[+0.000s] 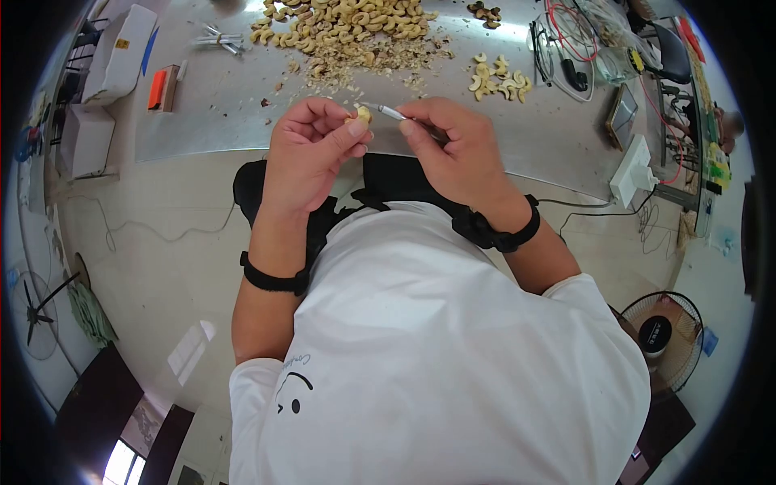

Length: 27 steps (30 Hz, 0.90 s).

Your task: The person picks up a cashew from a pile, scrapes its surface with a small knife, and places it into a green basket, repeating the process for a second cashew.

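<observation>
My left hand (317, 145) pinches a pale cashew (364, 115) between thumb and fingers, just over the front edge of the metal table (210, 121). In my right hand (457, 145) is a slim, silver-handled knife (392, 112), gripped like a pen. Its thin tip points left and meets the top of the cashew in this view. Beyond my hands lies a large heap of cashews (347, 20), with flaky skin scraps (347, 69) strewn along its near side. A smaller group of cashews (499, 81) sits to the right.
A few dark brown pieces (485, 14) lie at the back. Red and black cables (566, 48), a phone (622, 117) and a white power strip (630, 168) are at the right. Left are an orange box (158, 89) and a bundle of metal tools (220, 39). A fan (661, 335) stands behind right.
</observation>
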Motion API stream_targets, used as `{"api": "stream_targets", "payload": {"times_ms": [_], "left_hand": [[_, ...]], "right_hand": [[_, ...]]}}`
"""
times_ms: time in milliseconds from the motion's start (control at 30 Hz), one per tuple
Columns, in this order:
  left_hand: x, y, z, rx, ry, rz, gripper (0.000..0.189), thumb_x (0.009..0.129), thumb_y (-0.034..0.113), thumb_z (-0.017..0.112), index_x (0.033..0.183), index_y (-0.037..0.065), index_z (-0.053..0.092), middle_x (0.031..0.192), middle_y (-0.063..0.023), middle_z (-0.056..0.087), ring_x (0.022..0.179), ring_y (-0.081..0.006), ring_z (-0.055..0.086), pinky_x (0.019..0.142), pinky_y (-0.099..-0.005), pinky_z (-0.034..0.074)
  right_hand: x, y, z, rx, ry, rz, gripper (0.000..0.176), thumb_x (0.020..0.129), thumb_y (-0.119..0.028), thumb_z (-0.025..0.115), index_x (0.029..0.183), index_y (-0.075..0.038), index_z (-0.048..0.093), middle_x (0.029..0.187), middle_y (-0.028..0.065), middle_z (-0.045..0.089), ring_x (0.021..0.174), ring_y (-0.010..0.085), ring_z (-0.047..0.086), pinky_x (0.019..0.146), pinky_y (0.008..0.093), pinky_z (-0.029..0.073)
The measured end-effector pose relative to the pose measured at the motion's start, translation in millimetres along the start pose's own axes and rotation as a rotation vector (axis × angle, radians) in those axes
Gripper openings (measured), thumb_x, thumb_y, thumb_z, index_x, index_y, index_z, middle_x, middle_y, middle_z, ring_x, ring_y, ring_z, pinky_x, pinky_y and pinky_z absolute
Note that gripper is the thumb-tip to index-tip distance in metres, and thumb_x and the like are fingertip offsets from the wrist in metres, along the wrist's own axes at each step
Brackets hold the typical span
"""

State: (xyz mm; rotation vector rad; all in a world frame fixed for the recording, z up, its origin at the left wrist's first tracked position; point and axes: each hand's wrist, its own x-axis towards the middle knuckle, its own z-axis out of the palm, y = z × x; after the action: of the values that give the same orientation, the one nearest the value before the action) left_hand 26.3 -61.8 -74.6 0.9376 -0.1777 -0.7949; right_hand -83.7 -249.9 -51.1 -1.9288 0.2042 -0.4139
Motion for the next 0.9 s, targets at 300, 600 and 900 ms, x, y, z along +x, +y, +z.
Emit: {"api": "stream_targets", "payload": {"times_ms": [300,600,900], "left_hand": [[2.7,-0.3,5.7,0.223,0.115,0.168,0.025,0.087,-0.01,0.075,0.108,0.001,0.067,0.099,-0.0067,0.074,0.087,-0.0111,0.069,0.079,-0.0246,0.057],[-0.4,2.8,5.7,0.385,0.149,0.178,0.025,0.084,-0.008,0.079,0.104,0.0,0.067,0.098,-0.0077,0.074,0.087,-0.0111,0.07,0.08,-0.0247,0.058],[-4.1,4.6,4.5,0.449,0.185,0.197,0.023,0.083,-0.009,0.078,0.102,0.0,0.066,0.095,-0.0074,0.072,0.08,-0.0108,0.068,0.074,-0.0248,0.058]], "right_hand": [[1.4,7.8,2.9,-0.043,-0.038,0.021,0.012,0.092,-0.005,0.071,0.103,-0.001,0.073,0.086,0.0125,0.071,0.07,0.0217,0.07,0.064,0.0315,0.055],[4.9,0.9,3.2,-0.112,-0.039,-0.009,0.013,0.09,-0.005,0.072,0.102,-0.001,0.074,0.085,0.0124,0.071,0.07,0.0241,0.07,0.064,0.032,0.055],[5.0,9.2,4.8,-0.167,-0.026,0.018,0.012,0.091,-0.009,0.071,0.101,-0.003,0.073,0.083,0.0136,0.071,0.071,0.0252,0.071,0.064,0.0337,0.055]]}}
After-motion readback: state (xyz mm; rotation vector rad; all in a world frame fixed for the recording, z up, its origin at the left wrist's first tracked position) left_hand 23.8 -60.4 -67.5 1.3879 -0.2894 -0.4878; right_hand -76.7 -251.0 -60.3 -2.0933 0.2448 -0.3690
